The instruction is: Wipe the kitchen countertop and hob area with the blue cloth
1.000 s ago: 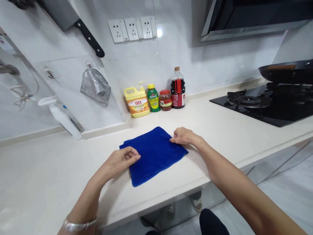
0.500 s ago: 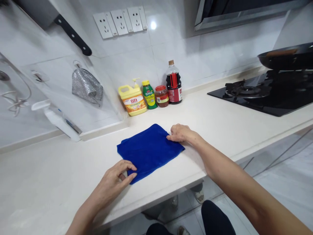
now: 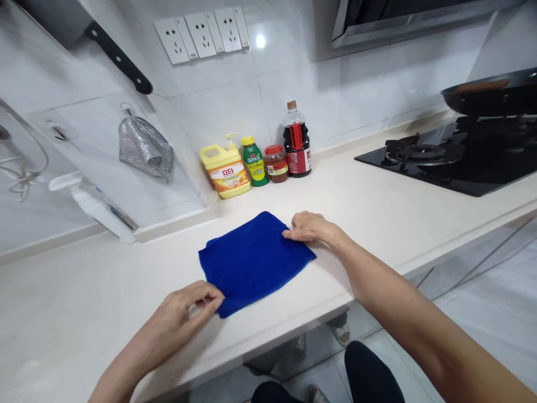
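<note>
A blue cloth (image 3: 255,260) lies folded and nearly flat on the pale countertop (image 3: 369,224). At its near left corner, my left hand (image 3: 188,310) pinches the edge between thumb and fingertips. My right hand (image 3: 308,226) rests at the cloth's right edge, fingers curled under and thumb against the fabric. The right fingertips are partly hidden, but they appear closed on that edge.
Along the wall stand a yellow detergent jug (image 3: 226,173), a green bottle (image 3: 255,162), a red-lidded jar (image 3: 276,165) and a dark sauce bottle (image 3: 297,145). A black gas stove (image 3: 461,157) with a wok (image 3: 495,98) is at right. A cleaver (image 3: 117,56) hangs upper left.
My left thumb and fingers have closed on the cloth's near left corner and drawn it slightly left, smoothing the near side. My right hand stays at the right edge.
</note>
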Demonstrator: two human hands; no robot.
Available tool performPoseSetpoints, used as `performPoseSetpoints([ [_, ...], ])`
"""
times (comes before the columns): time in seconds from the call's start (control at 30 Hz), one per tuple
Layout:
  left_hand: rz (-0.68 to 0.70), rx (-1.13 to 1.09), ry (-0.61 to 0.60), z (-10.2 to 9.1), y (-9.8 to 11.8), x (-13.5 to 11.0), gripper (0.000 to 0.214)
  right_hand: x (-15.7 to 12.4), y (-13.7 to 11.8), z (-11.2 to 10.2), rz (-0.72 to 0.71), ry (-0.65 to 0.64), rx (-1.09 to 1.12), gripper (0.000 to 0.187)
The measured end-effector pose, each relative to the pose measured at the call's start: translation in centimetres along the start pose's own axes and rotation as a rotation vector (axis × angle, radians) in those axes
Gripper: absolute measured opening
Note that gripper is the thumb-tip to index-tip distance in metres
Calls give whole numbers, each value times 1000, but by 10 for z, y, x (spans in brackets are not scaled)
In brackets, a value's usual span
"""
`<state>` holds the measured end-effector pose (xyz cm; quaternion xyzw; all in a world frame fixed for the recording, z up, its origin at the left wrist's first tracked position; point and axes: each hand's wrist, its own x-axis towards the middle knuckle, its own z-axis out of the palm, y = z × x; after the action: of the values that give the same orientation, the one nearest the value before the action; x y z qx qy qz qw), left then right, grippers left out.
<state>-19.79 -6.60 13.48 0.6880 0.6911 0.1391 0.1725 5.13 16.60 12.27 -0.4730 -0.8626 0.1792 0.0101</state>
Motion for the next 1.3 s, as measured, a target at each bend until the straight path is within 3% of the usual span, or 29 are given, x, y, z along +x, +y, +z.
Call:
performPoseSetpoints([
  [0.1, -19, 13, 168, -2, 2, 20, 42, -1, 0, -1, 1, -15, 0, 48],
  [0.17, -28, 24, 209, 4, -1, 37, 53, 0, 0, -1, -6, -32, -10, 45],
  [0.3, -71, 142, 162, 27, -23, 71, 72, 2, 2, 0, -47, -31, -53, 40],
  [0.4, -72, 228, 103, 38, -44, 89, 68, 3, 4, 1, -77, -35, -84, 37],
  [0.6, -34, 283, 102, 31, -64, 118, 62, 2, 3, 1, -52, -24, -126, 33],
  [0.73, -19, 262, 146, 31, -67, 123, 63, -2, 0, -2, 0, -28, -95, 36],
  [0.9, 62, 233, 283, 36, -50, 98, 64, -4, 1, -2, -21, -198, 56, 42],
  [1.03, 7, 152, 104, 34, -44, 87, 67, -10, 0, 2, -84, -289, 169, 37],
  [1.13, -35, 225, 58, 24, -61, 94, 56, -21, -10, 5, -259, -580, 418, 40],
  [1.2, -126, 332, 160, 15, -77, 97, 51, -26, -17, 8, -375, -717, 538, 47],
  [1.23, -173, 392, 252, 9, -84, 97, 51, -26, -19, 10, -414, -669, 547, 50],
  [1.3, -229, 463, 471, 0, -93, 92, 48, -22, -20, 13, -417, -337, 445, 48],
])
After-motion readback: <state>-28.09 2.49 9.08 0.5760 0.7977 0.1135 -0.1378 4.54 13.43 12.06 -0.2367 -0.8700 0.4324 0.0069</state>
